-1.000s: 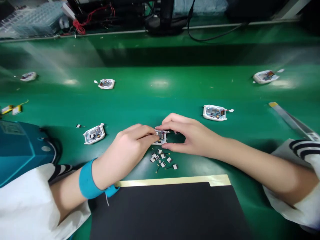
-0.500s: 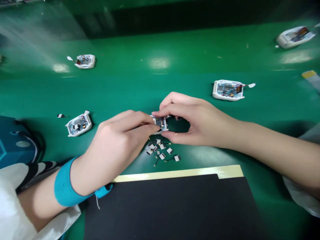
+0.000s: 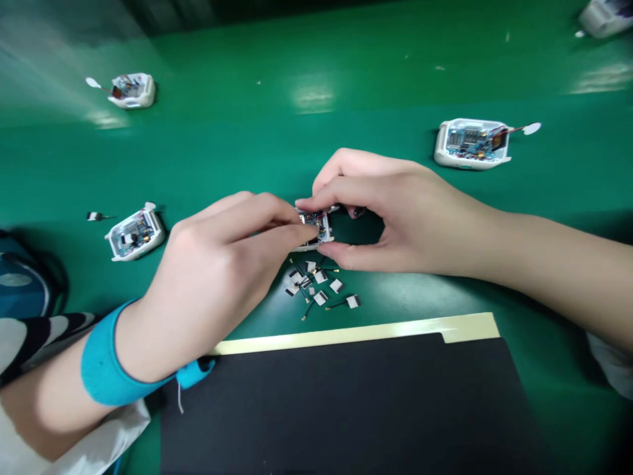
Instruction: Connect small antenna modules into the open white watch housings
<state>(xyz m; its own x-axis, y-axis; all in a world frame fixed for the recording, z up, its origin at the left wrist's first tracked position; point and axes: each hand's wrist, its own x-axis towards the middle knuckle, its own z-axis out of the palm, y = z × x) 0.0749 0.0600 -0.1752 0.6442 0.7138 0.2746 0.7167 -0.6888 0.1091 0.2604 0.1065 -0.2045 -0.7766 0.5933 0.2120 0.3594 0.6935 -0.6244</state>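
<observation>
A small white housing with a circuit board (image 3: 316, 231) rests on the green belt (image 3: 277, 152) at the centre. My right hand (image 3: 395, 214) pinches it between thumb and forefinger. My left hand (image 3: 222, 270), with a blue wrist strap (image 3: 101, 369), presses pinched fingertips onto the board from the left; whatever sits under them is hidden. Just below lie several tiny white parts with short black wires (image 3: 319, 287).
Similar open housings lie at the left (image 3: 133, 234), far left (image 3: 131, 90), right (image 3: 472, 143) and top right corner (image 3: 606, 16). A black mat with a yellow tape edge (image 3: 346, 396) fills the near side. A blue device (image 3: 20, 284) sits at the left edge.
The camera has tilted down and moved closer, so everything has shifted up and grown. Both hands stay on the central housing; the left fingers have edged further over the board.
</observation>
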